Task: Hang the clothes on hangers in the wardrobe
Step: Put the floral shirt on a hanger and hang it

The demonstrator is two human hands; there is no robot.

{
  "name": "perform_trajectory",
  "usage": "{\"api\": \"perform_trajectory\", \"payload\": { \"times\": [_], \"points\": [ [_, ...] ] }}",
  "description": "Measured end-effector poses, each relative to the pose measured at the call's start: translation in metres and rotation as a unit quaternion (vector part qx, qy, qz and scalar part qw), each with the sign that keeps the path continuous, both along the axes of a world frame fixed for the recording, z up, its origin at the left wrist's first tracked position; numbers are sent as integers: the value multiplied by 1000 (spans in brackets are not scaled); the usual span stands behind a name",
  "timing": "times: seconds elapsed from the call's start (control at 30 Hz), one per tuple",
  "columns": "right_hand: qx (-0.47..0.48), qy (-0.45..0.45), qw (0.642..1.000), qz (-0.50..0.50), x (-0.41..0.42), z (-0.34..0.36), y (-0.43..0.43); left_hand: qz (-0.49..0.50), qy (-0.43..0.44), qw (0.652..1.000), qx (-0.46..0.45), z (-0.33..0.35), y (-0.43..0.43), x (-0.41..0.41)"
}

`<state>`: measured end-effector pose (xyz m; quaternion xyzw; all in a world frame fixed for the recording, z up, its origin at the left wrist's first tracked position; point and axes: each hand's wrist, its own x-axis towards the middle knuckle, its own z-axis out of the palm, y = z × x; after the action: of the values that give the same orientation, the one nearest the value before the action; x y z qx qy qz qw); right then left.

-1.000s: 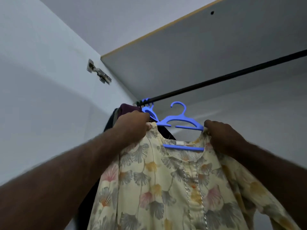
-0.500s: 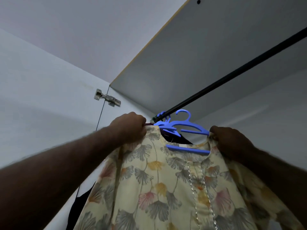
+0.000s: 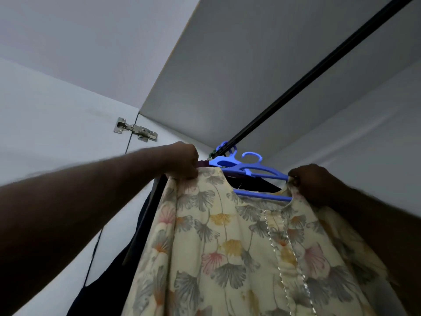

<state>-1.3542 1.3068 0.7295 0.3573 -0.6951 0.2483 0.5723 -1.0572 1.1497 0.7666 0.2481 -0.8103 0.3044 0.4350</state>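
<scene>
Left hand (image 3: 184, 163) and right hand (image 3: 313, 182) clenched on dress (image 3: 227, 242) shoulders, frame centre. Hanger (image 3: 252, 172) hook below rod (image 3: 319, 67); needed level lift, hook over.

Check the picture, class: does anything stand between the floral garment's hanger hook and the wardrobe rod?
Nothing visible does. The blue hanger hook sits just below the rod, beside other blue hangers already hooked at its left end. Both hands grip the floral garment shoulders.

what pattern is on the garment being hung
Pale yellow garment with grey, pink and yellow fan-shaped leaves; head view.
</scene>
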Motion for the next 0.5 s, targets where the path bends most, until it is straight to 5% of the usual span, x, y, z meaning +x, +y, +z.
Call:
{"api": "perform_trajectory", "payload": {
  "times": [0.5],
  "points": [
    [-106,15,994,28,-30,59,-50,-71,91,980,-162,62,-38,-22]
  ]
}}
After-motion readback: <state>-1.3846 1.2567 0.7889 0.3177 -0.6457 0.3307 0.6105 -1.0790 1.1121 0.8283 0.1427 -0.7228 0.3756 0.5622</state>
